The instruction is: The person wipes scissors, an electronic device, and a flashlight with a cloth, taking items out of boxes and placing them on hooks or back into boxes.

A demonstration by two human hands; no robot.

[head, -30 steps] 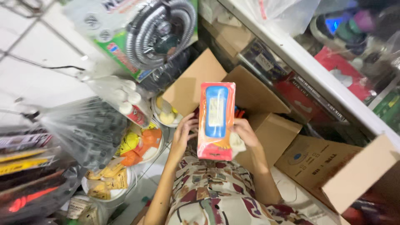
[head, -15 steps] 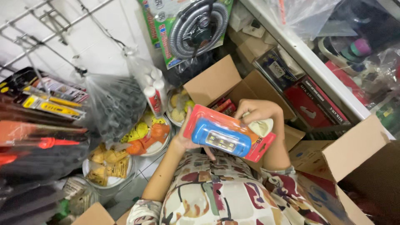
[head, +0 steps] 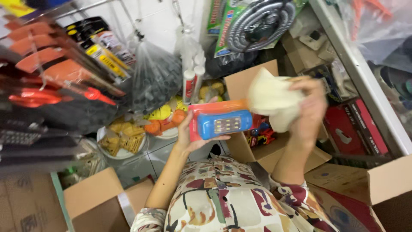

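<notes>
Packet in one hand, cloth in the other.
Left hand grips the red-and-blue packet from below; right hand clutches a cream cloth against its end.

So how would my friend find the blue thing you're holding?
Look above the open cardboard box, in the middle of the picture. The left hand holds up a red card pack there. The blue thing bulges from it, beside the pale cloth in the right hand.

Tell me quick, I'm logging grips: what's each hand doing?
Left hand: closed on the packaged blue gadget.
Right hand: closed on a cream cloth.
</notes>
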